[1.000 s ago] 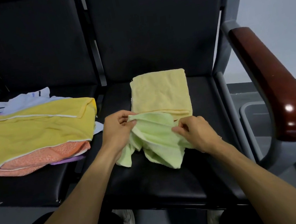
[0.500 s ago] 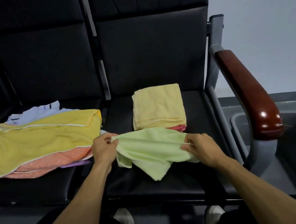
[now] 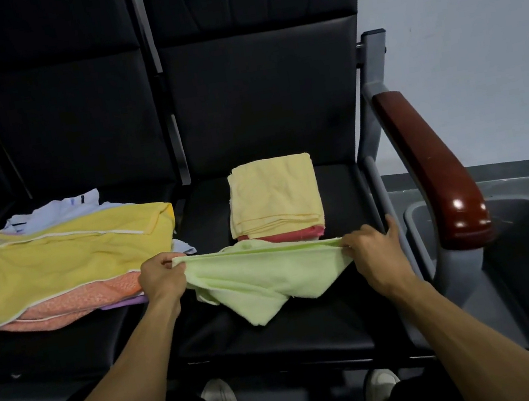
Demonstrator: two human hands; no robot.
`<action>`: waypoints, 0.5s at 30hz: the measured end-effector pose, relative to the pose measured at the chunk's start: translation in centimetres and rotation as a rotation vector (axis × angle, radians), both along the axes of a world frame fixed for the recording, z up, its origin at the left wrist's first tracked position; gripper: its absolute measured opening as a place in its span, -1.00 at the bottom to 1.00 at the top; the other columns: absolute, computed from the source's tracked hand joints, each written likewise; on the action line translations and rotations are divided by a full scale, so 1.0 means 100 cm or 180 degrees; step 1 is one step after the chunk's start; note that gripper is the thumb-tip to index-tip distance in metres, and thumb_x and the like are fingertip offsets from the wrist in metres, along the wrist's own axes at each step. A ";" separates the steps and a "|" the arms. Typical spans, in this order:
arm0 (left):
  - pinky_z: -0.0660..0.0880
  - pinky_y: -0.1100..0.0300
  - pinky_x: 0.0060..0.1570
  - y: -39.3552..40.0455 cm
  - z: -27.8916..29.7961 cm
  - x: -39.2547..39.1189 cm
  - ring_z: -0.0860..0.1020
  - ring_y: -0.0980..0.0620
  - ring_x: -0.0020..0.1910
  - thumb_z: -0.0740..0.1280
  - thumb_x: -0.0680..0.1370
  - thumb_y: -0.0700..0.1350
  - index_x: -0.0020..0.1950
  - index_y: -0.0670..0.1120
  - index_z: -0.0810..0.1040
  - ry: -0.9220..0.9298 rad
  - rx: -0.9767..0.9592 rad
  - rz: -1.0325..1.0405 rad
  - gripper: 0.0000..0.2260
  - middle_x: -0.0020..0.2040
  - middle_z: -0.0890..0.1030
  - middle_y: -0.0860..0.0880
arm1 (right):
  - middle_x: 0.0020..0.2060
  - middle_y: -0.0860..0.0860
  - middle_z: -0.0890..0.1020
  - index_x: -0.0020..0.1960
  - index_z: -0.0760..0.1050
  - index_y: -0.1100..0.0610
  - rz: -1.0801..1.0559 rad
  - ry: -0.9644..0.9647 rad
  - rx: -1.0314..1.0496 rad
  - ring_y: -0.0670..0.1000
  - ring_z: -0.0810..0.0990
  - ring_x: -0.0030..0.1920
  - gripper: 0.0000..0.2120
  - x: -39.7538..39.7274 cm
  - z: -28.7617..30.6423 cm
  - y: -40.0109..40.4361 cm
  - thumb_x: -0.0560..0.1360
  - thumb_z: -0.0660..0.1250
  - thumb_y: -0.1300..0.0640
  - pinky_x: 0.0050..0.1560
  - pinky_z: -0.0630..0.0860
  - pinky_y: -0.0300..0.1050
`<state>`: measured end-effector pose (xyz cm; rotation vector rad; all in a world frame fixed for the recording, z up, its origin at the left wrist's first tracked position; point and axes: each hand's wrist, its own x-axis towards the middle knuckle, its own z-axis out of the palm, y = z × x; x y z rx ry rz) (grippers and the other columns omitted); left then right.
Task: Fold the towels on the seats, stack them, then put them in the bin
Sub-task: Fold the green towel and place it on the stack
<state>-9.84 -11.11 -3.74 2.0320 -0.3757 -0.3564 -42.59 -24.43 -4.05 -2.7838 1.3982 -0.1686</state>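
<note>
Both hands pinch green towel [image 3: 260, 270] top corners: left hand [image 3: 161, 277], right hand [image 3: 369, 247]; cloth stretched between, hanging onto seat [image 3: 277, 333].

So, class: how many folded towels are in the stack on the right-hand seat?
2: a pale yellow towel on top and a red towel under it, only its front edge showing. More could be hidden beneath.

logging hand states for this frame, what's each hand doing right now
Left hand: closed, pinching the left end of the green towel.
Right hand: closed, pinching the towel's right end.
</note>
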 end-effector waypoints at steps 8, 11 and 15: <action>0.47 0.15 -0.06 -0.001 0.003 0.007 0.57 -0.07 -0.08 0.33 0.52 -0.40 -0.06 -0.15 0.67 0.0016 -0.0158 0.0257 -0.81 -0.07 0.64 -0.12 | -0.30 -0.10 0.50 -0.26 0.59 0.04 0.0008 0.0141 -0.0686 0.07 0.44 0.01 -0.89 0.000 0.000 -0.005 0.37 0.50 0.17 0.39 0.02 0.43; 0.46 0.17 -0.08 -0.001 0.003 0.008 0.58 -0.08 -0.09 0.35 0.51 -0.41 -0.08 -0.14 0.68 0.0027 -0.0123 0.0199 -0.80 -0.09 0.64 -0.11 | -0.27 -0.06 0.52 -0.25 0.61 0.04 -0.0145 0.0205 -0.0591 0.09 0.42 -0.02 -0.85 -0.002 -0.002 -0.005 0.33 0.54 0.25 0.33 0.13 0.41; 0.45 0.19 -0.09 -0.002 0.005 0.004 0.56 -0.06 -0.11 0.33 0.51 -0.41 -0.09 -0.13 0.67 0.0069 -0.0142 0.0262 -0.79 -0.11 0.63 -0.10 | -0.05 -0.01 0.42 -0.16 0.68 0.03 -0.0421 0.0095 -0.0466 0.09 0.36 0.05 -0.97 -0.001 0.002 -0.007 0.43 0.50 0.08 0.24 0.23 0.25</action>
